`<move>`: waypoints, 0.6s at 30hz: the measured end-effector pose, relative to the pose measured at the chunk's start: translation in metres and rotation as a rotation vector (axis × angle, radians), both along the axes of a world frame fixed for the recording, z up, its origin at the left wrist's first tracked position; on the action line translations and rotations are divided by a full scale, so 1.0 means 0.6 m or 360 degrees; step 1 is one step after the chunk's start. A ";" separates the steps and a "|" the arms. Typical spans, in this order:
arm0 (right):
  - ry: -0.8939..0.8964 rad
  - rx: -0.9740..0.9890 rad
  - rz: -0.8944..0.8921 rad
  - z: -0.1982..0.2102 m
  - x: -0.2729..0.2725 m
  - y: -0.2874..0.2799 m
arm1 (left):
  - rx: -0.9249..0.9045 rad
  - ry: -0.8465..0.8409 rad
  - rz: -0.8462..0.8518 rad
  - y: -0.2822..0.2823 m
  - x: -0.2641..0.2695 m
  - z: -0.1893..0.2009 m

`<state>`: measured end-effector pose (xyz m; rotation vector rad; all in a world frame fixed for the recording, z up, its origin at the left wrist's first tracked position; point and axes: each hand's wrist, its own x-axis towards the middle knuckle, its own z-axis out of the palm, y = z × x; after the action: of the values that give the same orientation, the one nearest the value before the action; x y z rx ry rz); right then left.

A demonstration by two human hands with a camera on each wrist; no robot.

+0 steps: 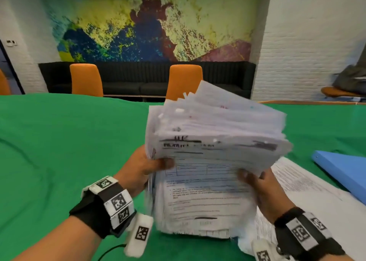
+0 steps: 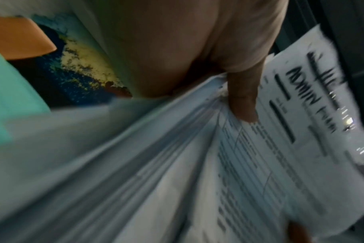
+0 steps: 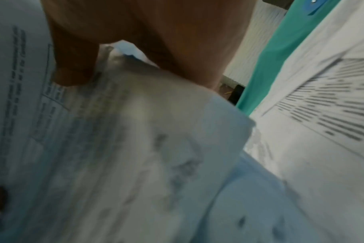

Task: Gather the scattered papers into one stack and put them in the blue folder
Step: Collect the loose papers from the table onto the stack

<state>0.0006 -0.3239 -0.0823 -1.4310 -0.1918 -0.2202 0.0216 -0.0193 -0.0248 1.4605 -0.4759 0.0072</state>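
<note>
Green cloth covers the table (image 1: 69,142), and behind it orange chairs (image 1: 86,79) and a dark bench are set under a splashed mural; a thick stack of papers (image 1: 208,171) is held upright between both hands, its lower edge resting on or just above the cloth near the body; the left hand (image 1: 142,167) grips the stack's left edge, thumb laid across the front sheet, and the right hand (image 1: 263,189) grips the right edge in the same way, fingers hidden behind the sheets; further printed sheets (image 1: 316,197) are seen lying flat on the table to the right, and the blue folder (image 1: 344,171) lies closed beyond them, well apart from the stack; the bundle is judged heavy for paper yet limp, its upper edges fanned and uneven, so single sheets may slide out; it is best held by both side edges near the middle and squared against the table; only the head view shows the folder's position; the left wrist view alone shows the thumb (image 2: 243,100) pressing the printed front page, while the right wrist view, much blurred, shows the loose sheets (image 3: 322,106) beside the stack.
</note>
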 end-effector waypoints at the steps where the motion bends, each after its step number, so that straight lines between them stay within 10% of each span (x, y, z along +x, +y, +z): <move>1: -0.0040 0.0000 -0.0005 0.008 -0.004 -0.001 | 0.0033 -0.0044 0.0032 -0.003 -0.001 0.001; 18: 0.0033 0.0219 -0.0040 0.005 -0.023 0.028 | -0.0127 -0.0118 0.0345 -0.017 -0.019 -0.056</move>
<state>-0.0133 -0.3073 -0.0795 -1.2992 -0.1394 -0.2345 0.0101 -0.0297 -0.0587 1.4309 -0.3709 0.2508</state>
